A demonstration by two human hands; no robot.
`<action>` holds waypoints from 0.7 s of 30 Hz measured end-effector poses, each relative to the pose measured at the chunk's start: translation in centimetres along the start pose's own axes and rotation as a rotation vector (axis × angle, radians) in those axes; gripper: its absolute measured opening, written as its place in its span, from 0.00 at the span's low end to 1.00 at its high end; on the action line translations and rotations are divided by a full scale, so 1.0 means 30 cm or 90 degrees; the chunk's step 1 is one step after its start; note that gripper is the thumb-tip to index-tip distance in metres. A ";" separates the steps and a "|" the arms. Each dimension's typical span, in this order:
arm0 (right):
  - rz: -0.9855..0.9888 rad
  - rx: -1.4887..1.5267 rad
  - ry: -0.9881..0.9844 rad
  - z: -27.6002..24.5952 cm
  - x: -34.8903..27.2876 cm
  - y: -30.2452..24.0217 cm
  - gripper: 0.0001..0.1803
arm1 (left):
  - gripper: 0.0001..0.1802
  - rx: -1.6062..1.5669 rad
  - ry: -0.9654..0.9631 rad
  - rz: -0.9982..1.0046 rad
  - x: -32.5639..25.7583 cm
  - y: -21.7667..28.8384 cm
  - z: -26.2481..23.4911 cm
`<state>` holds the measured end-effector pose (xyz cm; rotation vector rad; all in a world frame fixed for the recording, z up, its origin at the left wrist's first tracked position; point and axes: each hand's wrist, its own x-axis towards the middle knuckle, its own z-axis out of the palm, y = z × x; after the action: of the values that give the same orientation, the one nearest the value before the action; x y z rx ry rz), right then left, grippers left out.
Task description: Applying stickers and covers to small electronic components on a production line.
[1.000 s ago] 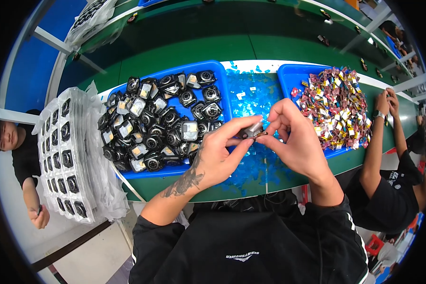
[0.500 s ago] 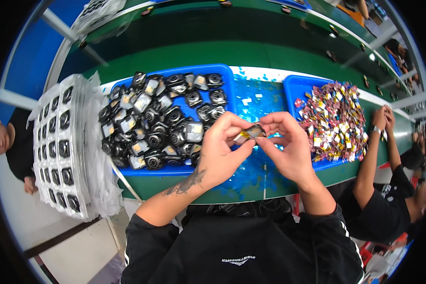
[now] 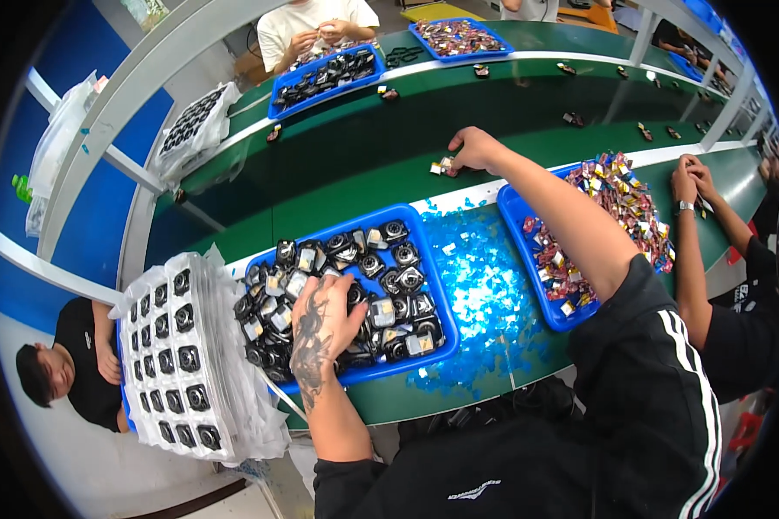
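Note:
My left hand [image 3: 320, 324] is down in the blue tray [image 3: 446, 298] of black watch cases [image 3: 279, 318]. Its thumb and fingertips close around one dark case at the heap's right-middle; the other fingers are partly hidden. My right arm stretches forward over the green belt. The right hand [image 3: 476, 149] pinches a small dark watch assembly [image 3: 447, 166] with white and yellow tabs, low at the belt's near edge. Whether the piece touches the belt I cannot tell.
Right of me stands a second blue tray [image 3: 528, 259] heaped with small flex-cable parts [image 3: 610, 216]. Blue film scraps [image 3: 480, 294] cover the table between the trays. At left are stacked white blister trays [image 3: 225, 363]. Assemblies lie along the belt [image 3: 320, 186]. Co-workers sit left, right and opposite.
My hands have parted. The right one carried the watch assembly forward to the belt, while the left moved into the tray of watch cases. The view has tilted up, showing more of the far side.

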<state>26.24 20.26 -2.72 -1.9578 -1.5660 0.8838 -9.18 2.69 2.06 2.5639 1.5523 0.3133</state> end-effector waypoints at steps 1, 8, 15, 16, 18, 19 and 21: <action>0.005 -0.026 0.017 -0.009 -0.009 0.007 0.31 | 0.25 -0.005 -0.020 0.000 0.000 0.012 -0.021; -0.092 0.040 0.071 -0.200 -0.148 0.019 0.21 | 0.13 -0.085 0.042 0.027 0.014 -0.044 0.014; -0.258 -0.061 0.184 -0.256 -0.498 0.027 0.11 | 0.13 -0.254 0.182 -0.235 0.089 0.070 -0.005; -0.242 -0.003 0.139 -0.183 -0.591 -0.009 0.12 | 0.13 -0.328 0.166 -0.236 0.091 0.077 0.003; -0.227 0.102 -0.048 -0.031 -0.770 -0.106 0.14 | 0.11 -0.574 0.222 -0.181 0.075 0.141 0.058; -0.208 0.168 -0.081 0.020 -0.842 -0.155 0.14 | 0.10 -0.604 0.189 -0.155 0.078 0.192 0.070; -0.222 0.238 -0.048 0.113 -0.891 -0.188 0.14 | 0.09 -0.686 0.136 -0.095 0.055 0.267 0.097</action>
<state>16.33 -4.51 4.01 -1.3591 -1.5846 1.0208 -0.83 0.43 1.13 1.5918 1.1176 1.0726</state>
